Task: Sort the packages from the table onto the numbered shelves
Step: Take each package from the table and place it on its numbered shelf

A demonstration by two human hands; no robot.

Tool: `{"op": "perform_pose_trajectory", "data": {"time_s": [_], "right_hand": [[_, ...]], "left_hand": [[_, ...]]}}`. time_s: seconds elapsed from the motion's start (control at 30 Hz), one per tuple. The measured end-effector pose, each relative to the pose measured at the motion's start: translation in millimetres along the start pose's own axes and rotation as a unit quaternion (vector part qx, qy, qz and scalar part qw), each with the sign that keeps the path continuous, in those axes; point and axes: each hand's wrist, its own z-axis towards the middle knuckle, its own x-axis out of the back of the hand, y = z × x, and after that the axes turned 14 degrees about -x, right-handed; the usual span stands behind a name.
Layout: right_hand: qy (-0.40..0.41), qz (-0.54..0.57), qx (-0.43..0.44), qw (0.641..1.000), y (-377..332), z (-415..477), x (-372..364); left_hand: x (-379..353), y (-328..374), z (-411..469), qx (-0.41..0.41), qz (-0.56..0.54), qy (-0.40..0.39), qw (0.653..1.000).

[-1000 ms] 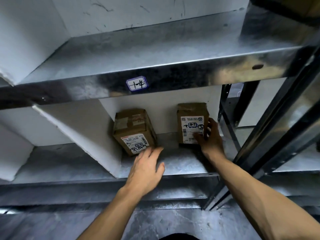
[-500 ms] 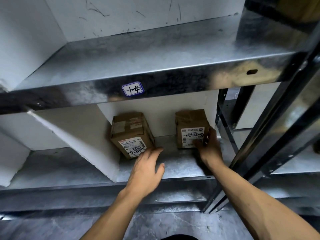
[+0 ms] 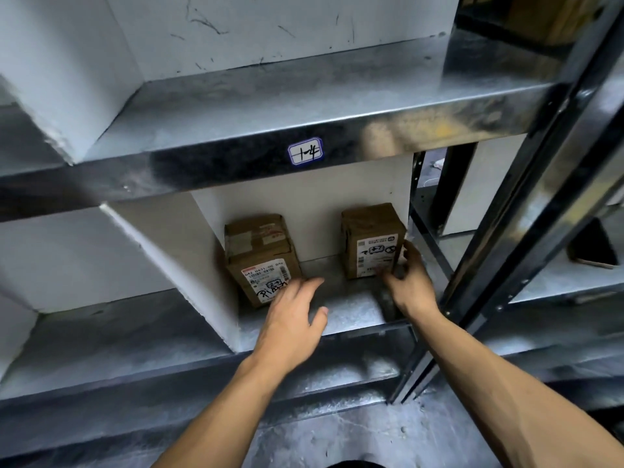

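Note:
Two brown cardboard packages stand in a bay of the lower metal shelf [image 3: 351,312]. The left package [image 3: 260,255] leans against the white divider, its label facing me. The right package [image 3: 371,238] stands near the bay's right end. My right hand [image 3: 410,285] holds its lower right corner, thumb on the front face and fingers round the right side. My left hand [image 3: 292,319] hangs flat, fingers straight, just in front of the left package, and its fingertips overlap the label's lower edge. A sticker marked 1-4 [image 3: 305,153] sits on the shelf edge above the bay.
White divider panels [image 3: 175,265] split the shelves into bays. A dark steel upright [image 3: 499,231] runs diagonally just right of my right arm. Further right, another bay holds a dark object [image 3: 594,248]. The concrete floor [image 3: 354,434] lies below.
The right package now stands a little further back in the bay, with my right hand still at its corner. My left hand has barely moved. The view has shifted slightly.

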Motion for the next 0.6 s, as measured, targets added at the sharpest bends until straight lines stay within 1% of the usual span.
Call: {"op": "perform_pose_trajectory", "data": {"time_s": [0.13,0.23,0.3,0.37,0.4,0.5,0.6], "right_hand": [[0.062,-0.095,0.010,0.994,13,-43,-3],[0.105,-0.150,0.002,0.983,28,-81,-5],[0.138,-0.215,0.027,0.966,39,-109,-6],[0.169,-0.290,0.055,0.940,52,-140,-5],[0.184,-0.322,0.055,0.927,58,-156,-3],[0.213,-0.381,0.038,0.899,82,-200,7],[0.236,-0.414,-0.020,0.879,108,-245,22]], "left_hand": [[5,-8,-13,-0.061,-0.006,-0.033,0.998],[8,-15,-24,-0.102,0.016,-0.063,0.993],[9,-15,-33,-0.122,0.026,-0.084,0.989],[7,-12,-43,-0.139,0.022,-0.104,0.985],[4,-9,-49,-0.151,0.018,-0.115,0.982],[-8,5,-66,-0.195,-0.004,-0.151,0.969],[-22,31,-83,-0.256,-0.015,-0.179,0.950]]}}
